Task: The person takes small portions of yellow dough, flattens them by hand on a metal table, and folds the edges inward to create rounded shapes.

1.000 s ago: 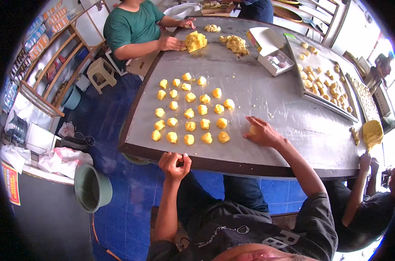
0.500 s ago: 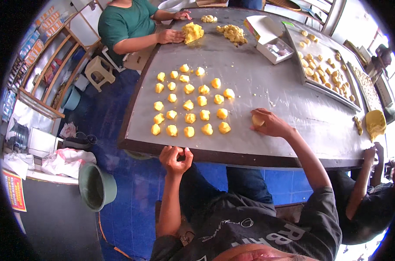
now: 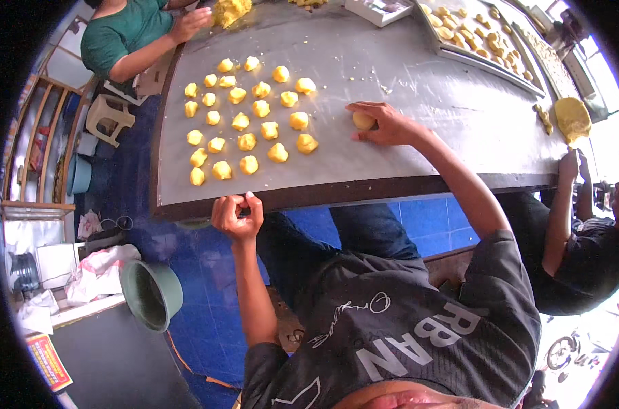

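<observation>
My right hand (image 3: 384, 125) is on the metal tabletop, its fingers curved round a pale yellow dough ball (image 3: 363, 121). My left hand (image 3: 238, 215) is curled closed at the table's front edge, thumb up; nothing shows in it. Rows of small, rough yellow dough lumps (image 3: 246, 142) lie on the table left of my right hand, beyond my left hand.
A person in green (image 3: 125, 37) has a hand by a large dough mass (image 3: 231, 11) at the far left. Trays of shaped dough (image 3: 473, 34) stand far right, near a yellow dough sheet (image 3: 572, 119). Another person (image 3: 585, 266) sits to my right. A green bucket (image 3: 152, 295) lies left.
The whole view has tilted, so the table appears higher and further left. My right hand stays round the dough ball, and my left hand remains curled at the edge.
</observation>
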`<state>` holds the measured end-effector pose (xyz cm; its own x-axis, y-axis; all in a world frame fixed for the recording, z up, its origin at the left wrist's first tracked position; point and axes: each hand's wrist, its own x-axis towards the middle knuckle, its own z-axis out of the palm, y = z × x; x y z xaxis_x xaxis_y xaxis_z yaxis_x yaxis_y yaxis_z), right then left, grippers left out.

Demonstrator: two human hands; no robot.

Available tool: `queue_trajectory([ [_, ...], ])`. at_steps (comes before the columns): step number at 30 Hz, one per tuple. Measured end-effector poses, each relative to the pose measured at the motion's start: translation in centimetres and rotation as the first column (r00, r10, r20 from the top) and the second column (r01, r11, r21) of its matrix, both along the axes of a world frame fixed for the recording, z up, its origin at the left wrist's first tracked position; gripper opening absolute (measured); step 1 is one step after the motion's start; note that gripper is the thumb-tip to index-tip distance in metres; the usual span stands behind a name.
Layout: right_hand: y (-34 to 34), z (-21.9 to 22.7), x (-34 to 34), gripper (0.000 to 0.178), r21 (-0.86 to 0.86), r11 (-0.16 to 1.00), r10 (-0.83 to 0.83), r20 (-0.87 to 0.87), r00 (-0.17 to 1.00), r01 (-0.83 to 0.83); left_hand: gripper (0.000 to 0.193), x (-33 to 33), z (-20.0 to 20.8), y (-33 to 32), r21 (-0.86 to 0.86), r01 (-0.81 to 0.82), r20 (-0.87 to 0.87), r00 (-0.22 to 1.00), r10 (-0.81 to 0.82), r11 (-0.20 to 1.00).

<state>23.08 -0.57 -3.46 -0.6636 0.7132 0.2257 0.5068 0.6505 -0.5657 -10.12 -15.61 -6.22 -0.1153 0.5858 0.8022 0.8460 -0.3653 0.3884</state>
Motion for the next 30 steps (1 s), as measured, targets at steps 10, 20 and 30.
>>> queue_trajectory([
  [10, 0.1, -0.3, -0.4, 0.063, -0.078, 0.997, -0.013, -0.044, 0.999, 0.010, 0.029, -0.6, 0.0, -0.2, -0.013, 0.000, -0.012, 1.000, 0.000, 1.000],
  [20, -0.3, -1.9, 0.9, 0.070, 0.080, 0.993, -0.097, 0.107, 0.989, 0.089, 0.030, -0.3, -0.1, 0.0, -0.004, 0.004, 0.014, 1.000, -0.004, 1.000],
  [30, -0.4, -0.8, 0.9, 0.079, -0.034, 0.991, -0.124, 0.105, 0.987, 0.128, 0.031, -0.2, 0.5, 0.1, -0.002, 0.006, -0.030, 1.000, -0.006, 1.000],
])
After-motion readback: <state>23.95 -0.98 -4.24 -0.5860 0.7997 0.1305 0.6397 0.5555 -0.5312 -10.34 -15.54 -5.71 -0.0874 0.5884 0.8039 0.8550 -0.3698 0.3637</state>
